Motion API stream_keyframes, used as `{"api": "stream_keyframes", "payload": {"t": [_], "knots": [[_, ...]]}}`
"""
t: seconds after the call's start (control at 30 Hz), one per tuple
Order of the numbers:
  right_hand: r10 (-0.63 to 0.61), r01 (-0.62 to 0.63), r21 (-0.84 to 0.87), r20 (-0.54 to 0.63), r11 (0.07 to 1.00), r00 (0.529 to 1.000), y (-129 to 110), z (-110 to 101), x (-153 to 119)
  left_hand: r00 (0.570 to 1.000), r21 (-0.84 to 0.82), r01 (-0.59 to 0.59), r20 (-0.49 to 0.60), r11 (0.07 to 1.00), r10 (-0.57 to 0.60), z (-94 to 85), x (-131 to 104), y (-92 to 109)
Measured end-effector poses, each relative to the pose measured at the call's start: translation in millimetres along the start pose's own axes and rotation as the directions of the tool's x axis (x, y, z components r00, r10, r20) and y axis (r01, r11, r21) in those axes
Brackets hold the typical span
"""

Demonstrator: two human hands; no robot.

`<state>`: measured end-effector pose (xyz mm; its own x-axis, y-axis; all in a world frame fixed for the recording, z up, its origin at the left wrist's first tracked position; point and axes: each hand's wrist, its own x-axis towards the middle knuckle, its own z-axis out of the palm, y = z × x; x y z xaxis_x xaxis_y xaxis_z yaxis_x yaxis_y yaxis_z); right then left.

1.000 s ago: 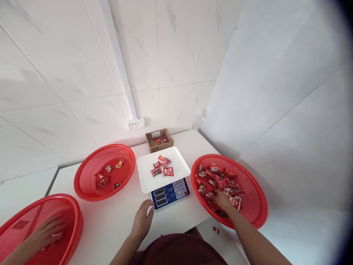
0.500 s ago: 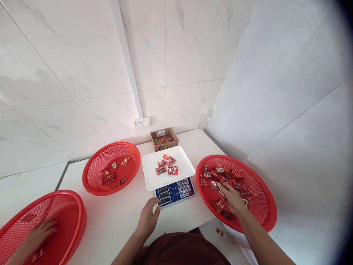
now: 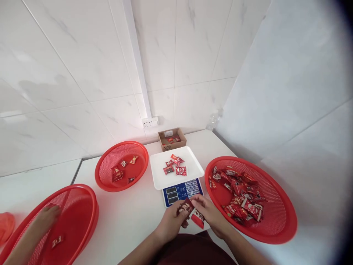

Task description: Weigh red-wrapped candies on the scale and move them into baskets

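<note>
Before the blue-and-white digital scale (image 3: 182,192): your left hand (image 3: 170,221), pinched on one dark-red foil packet (image 3: 185,207); your right hand (image 3: 213,216), fingers closed on one red-and-white foil packet (image 3: 198,219). Right of the scale: round red plastic basket (image 3: 278,215), packet-filled. Atop the scale: white rectangular tray (image 3: 193,163), several red packets (image 3: 181,170). Behind the scale: open brown cardboard box (image 3: 176,145).

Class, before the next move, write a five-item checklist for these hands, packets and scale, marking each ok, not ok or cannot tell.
1. Left hand free: not ok, it holds a dark red packet.
2. Grip on the red-and-white packet by the right hand: cannot tell, partly hidden.
3. Loose packets within the scale tray: ok.
4. Display reading: cannot tell, too small.
5. Other person's hand apart from these two: ok.
</note>
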<state>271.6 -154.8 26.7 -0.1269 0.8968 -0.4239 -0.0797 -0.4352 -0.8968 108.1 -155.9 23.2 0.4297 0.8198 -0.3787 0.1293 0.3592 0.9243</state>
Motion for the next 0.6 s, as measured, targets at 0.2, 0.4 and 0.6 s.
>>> {"api": "stream_keyframes", "payload": {"t": [0.2,0.4,0.6], "knots": [[0.282,-0.257,0.477,0.020,0.841,0.959,5.2,-10.6,-1.8,0.998,-0.117,0.015,-0.054,0.993,-0.022,-8.6,-0.1,-1.2],[0.175,-0.218,0.401,0.141,0.890,0.974,5.5,-1.7,-3.9,0.999,-0.131,-0.002,-0.032,0.991,-0.002,-7.3,-1.5,0.7],[0.149,-0.215,0.430,0.183,0.877,0.972,-2.1,3.7,-4.0,0.999,-0.076,-0.018,0.047,0.997,0.021,-6.1,-5.0,8.0]]}}
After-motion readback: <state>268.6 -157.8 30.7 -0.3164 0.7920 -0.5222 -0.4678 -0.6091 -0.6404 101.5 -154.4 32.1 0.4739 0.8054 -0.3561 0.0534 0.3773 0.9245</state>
